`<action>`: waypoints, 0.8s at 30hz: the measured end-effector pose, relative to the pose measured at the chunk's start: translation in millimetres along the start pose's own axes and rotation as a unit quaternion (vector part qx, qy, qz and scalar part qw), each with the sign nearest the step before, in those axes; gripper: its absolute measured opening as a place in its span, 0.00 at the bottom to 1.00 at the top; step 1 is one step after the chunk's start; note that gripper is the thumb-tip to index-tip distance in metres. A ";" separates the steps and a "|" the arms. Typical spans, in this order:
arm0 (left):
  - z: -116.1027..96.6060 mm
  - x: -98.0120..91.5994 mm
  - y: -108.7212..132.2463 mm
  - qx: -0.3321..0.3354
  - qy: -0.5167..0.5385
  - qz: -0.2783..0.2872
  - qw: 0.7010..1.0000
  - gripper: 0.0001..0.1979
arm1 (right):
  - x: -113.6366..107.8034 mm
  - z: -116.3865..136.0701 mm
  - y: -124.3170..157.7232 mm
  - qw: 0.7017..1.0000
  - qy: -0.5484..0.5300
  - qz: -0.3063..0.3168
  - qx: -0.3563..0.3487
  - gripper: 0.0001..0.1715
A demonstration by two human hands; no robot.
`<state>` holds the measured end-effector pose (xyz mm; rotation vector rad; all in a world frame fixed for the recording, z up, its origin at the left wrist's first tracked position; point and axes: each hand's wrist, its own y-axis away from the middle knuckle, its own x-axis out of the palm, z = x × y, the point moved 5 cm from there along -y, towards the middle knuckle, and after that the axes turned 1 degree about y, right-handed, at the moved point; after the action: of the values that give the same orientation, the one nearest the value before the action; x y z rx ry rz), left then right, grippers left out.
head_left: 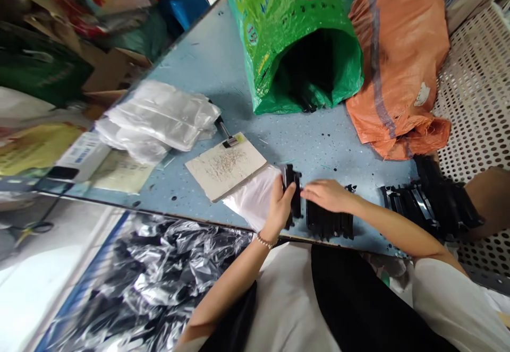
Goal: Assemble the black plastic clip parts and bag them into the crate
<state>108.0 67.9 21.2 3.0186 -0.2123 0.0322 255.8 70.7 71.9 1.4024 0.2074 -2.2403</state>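
My left hand (pixel 280 207) is closed around a black plastic part (pixel 295 203), its thumb lying over the part. Under and beside that hand lies a clear plastic bag (pixel 253 195), its far edge against a flat board (pixel 226 166) with a metal clip (pixel 231 140). My right hand (pixel 329 195) reaches in from the right, fingers stretched out toward the held part, a small gap away. Nothing shows in its fingers; its thumb is hidden. Below it, a row of black plastic parts (pixel 329 223) sits at the table's near edge.
Clear bags (pixel 163 118) are piled left on the blue table (pixel 207 49). A green sack (pixel 255 49) gapes open at the back, beside an orange sack (pixel 398 60). More black parts (pixel 422 206) lie right, near another person's blurred arm (pixel 492 198). Wrapped black items (pixel 171 277) fill a bin below.
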 end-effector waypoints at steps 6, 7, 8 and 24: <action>54.9 32.3 26.4 0.032 -0.143 0.003 0.989 0.25 | -89.8 -119.7 -138.0 0.948 0.005 -0.250 0.196 0.24; 57.5 39.2 27.6 0.055 -0.152 -0.003 0.987 0.28 | -98.4 -134.7 -156.0 0.936 -0.020 -0.260 0.237 0.26; 58.4 44.6 27.4 0.076 -0.160 -0.001 0.984 0.28 | -104.1 -145.6 -169.8 0.926 -0.051 -0.262 0.266 0.27; -45.4 38.6 -29.7 -0.159 0.326 0.117 0.924 0.36 | -47.6 -32.7 32.2 0.964 -0.170 -0.200 0.047 0.25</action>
<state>149.8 97.1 64.0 2.4707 -0.4508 0.9061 314.3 70.1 102.6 1.0648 0.2920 -2.8146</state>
